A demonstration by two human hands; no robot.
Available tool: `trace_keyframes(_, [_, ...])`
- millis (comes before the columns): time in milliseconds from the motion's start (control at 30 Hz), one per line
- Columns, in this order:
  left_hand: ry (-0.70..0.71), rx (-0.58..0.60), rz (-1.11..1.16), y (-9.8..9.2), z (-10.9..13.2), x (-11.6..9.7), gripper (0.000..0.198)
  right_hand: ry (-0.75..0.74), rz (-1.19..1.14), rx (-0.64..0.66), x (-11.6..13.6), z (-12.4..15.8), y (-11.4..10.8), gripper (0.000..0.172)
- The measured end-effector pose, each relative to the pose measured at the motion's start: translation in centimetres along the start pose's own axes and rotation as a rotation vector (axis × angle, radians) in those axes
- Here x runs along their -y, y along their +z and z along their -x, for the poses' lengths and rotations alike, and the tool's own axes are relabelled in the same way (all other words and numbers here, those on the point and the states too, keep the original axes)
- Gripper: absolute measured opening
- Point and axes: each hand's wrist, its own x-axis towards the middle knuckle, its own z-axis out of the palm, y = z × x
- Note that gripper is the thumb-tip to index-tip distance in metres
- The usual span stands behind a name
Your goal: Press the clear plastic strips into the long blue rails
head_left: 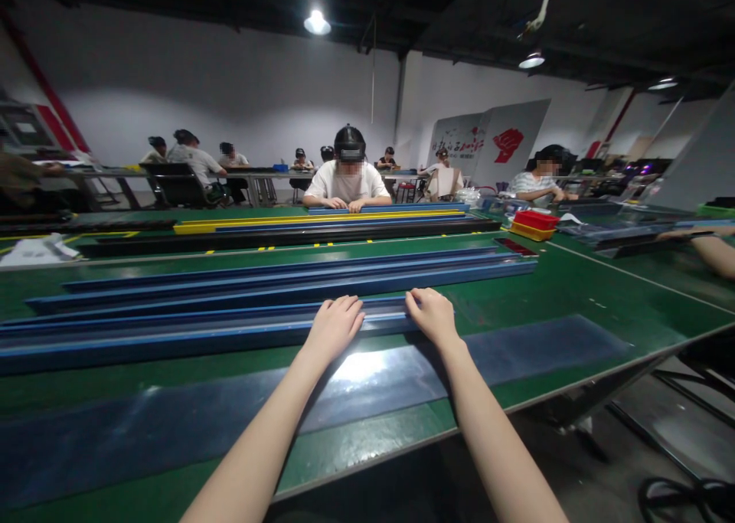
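Across the green table lies a long blue channel strip point(230, 331) with raised edges. My left hand point(336, 324) is closed over it, fingers bent across its trough. Near the strip's right end, my right hand point(432, 315) grips it too, thumb side toward the left hand; some fingertips are hidden behind the strip. A flat, shiny translucent sheet point(534, 348) lies below my forearms, along the near side of the table. Just beyond the held strip are more long blue channel strips point(344, 279), roughly parallel to it.
Yellow strips point(241, 223) and a dark strip point(276, 237) lie farther back on the table point(579, 293). A red bin point(535, 220) sits in a yellow one at right. Opposite me a person point(347, 182) works on a blue strip. Another person's arm point(715, 251) reaches in from the right.
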Motion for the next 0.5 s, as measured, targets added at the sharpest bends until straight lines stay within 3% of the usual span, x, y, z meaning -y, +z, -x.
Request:
trace_keyframes(267, [-0.031, 0.005, 0.007, -0.16, 0.07, -0.38, 0.030, -0.011, -0.008, -0.029, -0.13, -0.07, 0.07, 0.031])
trace_keyframes(500, [-0.038, 0.023, 0.042, -0.23, 0.03, -0.52, 0.041, 0.105, 0.025, -0.055, -0.51, -0.25, -0.01, 0.031])
